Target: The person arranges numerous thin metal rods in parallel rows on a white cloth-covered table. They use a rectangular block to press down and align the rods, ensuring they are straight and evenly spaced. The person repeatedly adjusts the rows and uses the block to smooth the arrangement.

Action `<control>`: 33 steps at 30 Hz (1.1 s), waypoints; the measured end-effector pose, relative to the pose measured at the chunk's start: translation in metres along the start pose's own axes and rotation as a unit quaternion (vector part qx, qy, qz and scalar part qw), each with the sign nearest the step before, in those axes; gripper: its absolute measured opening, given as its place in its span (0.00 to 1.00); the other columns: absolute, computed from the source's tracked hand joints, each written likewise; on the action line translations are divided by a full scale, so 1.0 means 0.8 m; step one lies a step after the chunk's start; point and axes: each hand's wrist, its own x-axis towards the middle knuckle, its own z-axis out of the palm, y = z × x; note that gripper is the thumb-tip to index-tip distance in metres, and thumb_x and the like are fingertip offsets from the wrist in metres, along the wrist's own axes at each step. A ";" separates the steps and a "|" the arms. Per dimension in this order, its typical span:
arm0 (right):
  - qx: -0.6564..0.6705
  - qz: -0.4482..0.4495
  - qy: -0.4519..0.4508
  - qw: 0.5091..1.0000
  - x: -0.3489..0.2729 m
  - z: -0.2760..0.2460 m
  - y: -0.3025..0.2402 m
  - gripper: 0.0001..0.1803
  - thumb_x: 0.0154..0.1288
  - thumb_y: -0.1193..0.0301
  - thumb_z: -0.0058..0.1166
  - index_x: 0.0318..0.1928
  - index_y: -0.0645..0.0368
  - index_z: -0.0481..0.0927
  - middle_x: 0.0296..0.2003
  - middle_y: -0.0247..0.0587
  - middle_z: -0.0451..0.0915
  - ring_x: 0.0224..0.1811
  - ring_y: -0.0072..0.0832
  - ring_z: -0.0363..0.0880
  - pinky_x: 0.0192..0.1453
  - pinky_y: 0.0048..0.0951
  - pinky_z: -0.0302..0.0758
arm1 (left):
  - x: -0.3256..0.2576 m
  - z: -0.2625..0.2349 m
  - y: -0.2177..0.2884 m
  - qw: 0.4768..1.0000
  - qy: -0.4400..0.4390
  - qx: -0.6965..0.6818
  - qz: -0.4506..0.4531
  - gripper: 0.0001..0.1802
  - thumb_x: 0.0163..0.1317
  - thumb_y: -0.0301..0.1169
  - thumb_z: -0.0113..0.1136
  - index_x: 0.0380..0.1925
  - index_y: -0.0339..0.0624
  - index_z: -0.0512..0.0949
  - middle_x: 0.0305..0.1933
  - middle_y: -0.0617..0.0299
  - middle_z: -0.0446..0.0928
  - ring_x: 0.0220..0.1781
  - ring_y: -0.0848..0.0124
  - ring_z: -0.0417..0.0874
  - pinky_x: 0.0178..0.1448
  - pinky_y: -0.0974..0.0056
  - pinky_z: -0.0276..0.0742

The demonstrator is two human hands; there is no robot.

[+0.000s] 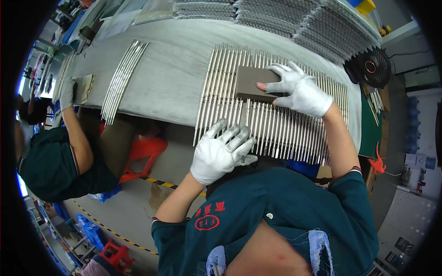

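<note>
A wide row of slim, shiny metal rods (pixel 285 133) lies side by side on the cloth-covered table in front of me, their near ends passing the table edge. My right hand (pixel 304 92), in a white glove with one bare fingertip, grips a flat brown-grey rectangular block (pixel 251 83) that rests across the rods. Over the near ends at the left is my left hand (pixel 223 152), gloved in white with greyish fingertips. Its fingers lie spread over the rods, and a rod's end shows between thumb and forefinger. A narrow gap parts the rods just above this hand.
Clear plastic packs of rods (pixel 271 18) are stacked along the far side. A black fan (pixel 370 66) stands at the right. Further left lies a smaller bundle of rods (pixel 122 83), near a seated co-worker (pixel 60 161) and a red stool (pixel 145 154).
</note>
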 end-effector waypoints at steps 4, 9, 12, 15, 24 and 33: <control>0.010 0.052 -0.007 0.999 -0.004 0.003 -0.002 0.28 0.59 0.62 0.66 0.62 0.34 0.82 0.70 0.57 0.67 0.75 0.52 0.60 0.81 0.51 0.50 | 0.002 0.001 0.000 1.000 0.008 -0.014 0.000 0.30 0.51 0.53 0.72 0.50 0.51 0.77 0.48 0.60 0.83 0.49 0.62 0.85 0.59 0.47 0.78; 0.004 0.034 -0.011 0.999 0.001 -0.001 -0.018 0.29 0.58 0.64 0.67 0.62 0.35 0.81 0.71 0.54 0.65 0.77 0.53 0.57 0.82 0.50 0.50 | 0.002 0.000 0.000 1.000 0.026 -0.009 -0.004 0.30 0.50 0.52 0.72 0.50 0.50 0.78 0.47 0.59 0.83 0.48 0.61 0.85 0.58 0.48 0.78; 0.009 0.091 -0.006 0.996 -0.008 -0.004 -0.002 0.30 0.57 0.65 0.68 0.63 0.35 0.81 0.70 0.55 0.66 0.76 0.51 0.59 0.81 0.49 0.53 | 0.000 0.001 0.000 0.998 0.046 -0.033 -0.025 0.32 0.51 0.51 0.72 0.53 0.50 0.76 0.47 0.58 0.83 0.47 0.60 0.85 0.58 0.48 0.79; -0.001 0.026 0.044 0.999 0.012 0.012 -0.032 0.30 0.56 0.66 0.68 0.62 0.34 0.82 0.70 0.54 0.68 0.74 0.50 0.62 0.79 0.50 0.56 | 0.006 0.000 0.002 0.999 0.027 -0.025 -0.010 0.34 0.52 0.51 0.71 0.56 0.50 0.74 0.47 0.57 0.83 0.47 0.60 0.85 0.57 0.49 0.78; 0.053 0.038 0.040 0.997 -0.002 0.024 -0.025 0.28 0.60 0.59 0.65 0.63 0.30 0.80 0.70 0.57 0.66 0.73 0.52 0.61 0.78 0.52 0.58 | 0.002 0.005 0.001 0.999 0.049 -0.021 -0.013 0.35 0.52 0.51 0.71 0.57 0.50 0.72 0.47 0.56 0.83 0.47 0.60 0.85 0.56 0.49 0.78; 0.011 -0.002 0.007 1.000 -0.011 0.012 -0.043 0.30 0.57 0.61 0.68 0.63 0.32 0.81 0.69 0.49 0.68 0.71 0.52 0.63 0.76 0.50 0.61 | 0.014 0.002 0.008 0.999 0.030 -0.015 -0.006 0.31 0.50 0.50 0.72 0.51 0.48 0.76 0.47 0.56 0.83 0.48 0.60 0.85 0.56 0.49 0.78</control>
